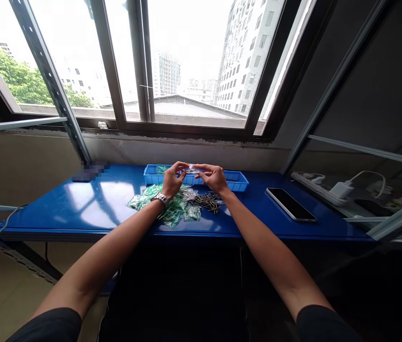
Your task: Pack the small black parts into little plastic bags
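Observation:
Between my two raised hands is a small clear plastic bag (191, 168), pinched from both sides above the blue bins. My left hand (174, 179), with a metal watch on its wrist, grips the bag's left side. On the other side my right hand (214, 178) has thumb and fingers closed on it. What the bag contains is too small to make out. Below my left hand lies a pile of green-tinted plastic bags (172, 211). A heap of dark screws (208, 202) is spread beneath my right hand.
Blue plastic bins (236, 185) stand in a row behind the piles, partly hidden by my hands. A phone (290, 204) lies on the blue table (254, 223) to the right. Beyond it are a power strip (320, 187) and white charger (341, 189). Metal shelf posts frame both sides.

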Action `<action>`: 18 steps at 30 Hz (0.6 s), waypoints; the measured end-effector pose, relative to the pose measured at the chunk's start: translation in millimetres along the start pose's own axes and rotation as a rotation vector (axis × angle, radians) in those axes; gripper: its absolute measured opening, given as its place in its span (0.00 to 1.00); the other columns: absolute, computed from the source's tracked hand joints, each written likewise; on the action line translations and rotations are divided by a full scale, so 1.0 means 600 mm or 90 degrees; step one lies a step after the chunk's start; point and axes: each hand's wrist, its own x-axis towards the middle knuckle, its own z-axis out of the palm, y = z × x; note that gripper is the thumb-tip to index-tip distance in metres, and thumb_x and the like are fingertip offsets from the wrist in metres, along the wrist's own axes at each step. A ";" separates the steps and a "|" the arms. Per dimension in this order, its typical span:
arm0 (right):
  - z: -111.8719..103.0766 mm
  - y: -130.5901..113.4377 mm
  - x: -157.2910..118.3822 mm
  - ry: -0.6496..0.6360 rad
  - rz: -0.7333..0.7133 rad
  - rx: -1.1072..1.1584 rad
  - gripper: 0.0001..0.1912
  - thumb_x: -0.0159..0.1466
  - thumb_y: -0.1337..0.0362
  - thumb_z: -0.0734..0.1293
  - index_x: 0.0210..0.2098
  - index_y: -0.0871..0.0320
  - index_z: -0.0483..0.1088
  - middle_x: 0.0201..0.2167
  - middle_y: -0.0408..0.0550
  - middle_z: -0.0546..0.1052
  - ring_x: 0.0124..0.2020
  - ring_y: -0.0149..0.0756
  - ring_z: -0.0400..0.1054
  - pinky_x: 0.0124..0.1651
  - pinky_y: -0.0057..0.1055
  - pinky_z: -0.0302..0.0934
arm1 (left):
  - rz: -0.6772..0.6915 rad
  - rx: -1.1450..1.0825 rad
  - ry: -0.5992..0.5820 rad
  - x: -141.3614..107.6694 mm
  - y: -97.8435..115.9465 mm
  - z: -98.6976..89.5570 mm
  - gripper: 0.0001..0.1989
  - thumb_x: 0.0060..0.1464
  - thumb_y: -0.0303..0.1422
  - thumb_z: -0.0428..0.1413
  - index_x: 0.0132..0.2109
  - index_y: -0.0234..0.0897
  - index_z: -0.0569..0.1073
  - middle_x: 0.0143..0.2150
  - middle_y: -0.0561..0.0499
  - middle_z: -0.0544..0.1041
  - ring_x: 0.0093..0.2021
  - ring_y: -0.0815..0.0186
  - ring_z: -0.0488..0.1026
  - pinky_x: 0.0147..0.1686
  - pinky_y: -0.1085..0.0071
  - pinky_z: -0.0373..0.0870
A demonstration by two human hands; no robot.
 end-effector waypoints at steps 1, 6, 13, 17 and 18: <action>0.000 -0.001 0.000 -0.002 0.006 0.000 0.21 0.64 0.52 0.72 0.51 0.57 0.81 0.49 0.55 0.83 0.35 0.44 0.82 0.26 0.32 0.74 | -0.002 -0.001 0.000 0.000 -0.001 0.000 0.05 0.62 0.30 0.59 0.45 0.38 0.77 0.47 0.44 0.84 0.48 0.60 0.81 0.39 0.70 0.74; 0.000 -0.006 -0.002 -0.009 0.035 0.007 0.23 0.63 0.45 0.71 0.45 0.59 0.82 0.40 0.55 0.84 0.28 0.40 0.79 0.24 0.30 0.70 | -0.029 -0.033 -0.019 0.000 -0.005 0.003 0.11 0.63 0.41 0.60 0.41 0.36 0.76 0.35 0.46 0.82 0.36 0.63 0.80 0.31 0.73 0.70; 0.004 -0.008 -0.001 -0.048 0.094 0.046 0.20 0.64 0.47 0.68 0.29 0.58 0.76 0.16 0.42 0.71 0.14 0.29 0.62 0.18 0.27 0.57 | -0.152 -0.142 -0.052 0.001 -0.005 0.004 0.17 0.56 0.45 0.64 0.31 0.36 0.73 0.20 0.55 0.68 0.18 0.73 0.60 0.17 0.76 0.53; 0.009 -0.011 0.000 -0.039 0.118 0.061 0.20 0.62 0.47 0.68 0.25 0.57 0.72 0.14 0.41 0.67 0.13 0.28 0.57 0.17 0.27 0.54 | -0.184 -0.165 -0.050 0.002 -0.003 0.003 0.17 0.53 0.45 0.64 0.30 0.36 0.73 0.18 0.56 0.66 0.16 0.73 0.59 0.16 0.76 0.52; 0.009 -0.012 0.000 -0.037 0.121 0.062 0.20 0.61 0.47 0.68 0.25 0.57 0.72 0.14 0.40 0.67 0.13 0.28 0.57 0.18 0.27 0.54 | -0.184 -0.164 -0.050 0.002 -0.003 0.003 0.17 0.54 0.46 0.64 0.30 0.36 0.73 0.18 0.56 0.66 0.16 0.73 0.59 0.16 0.76 0.52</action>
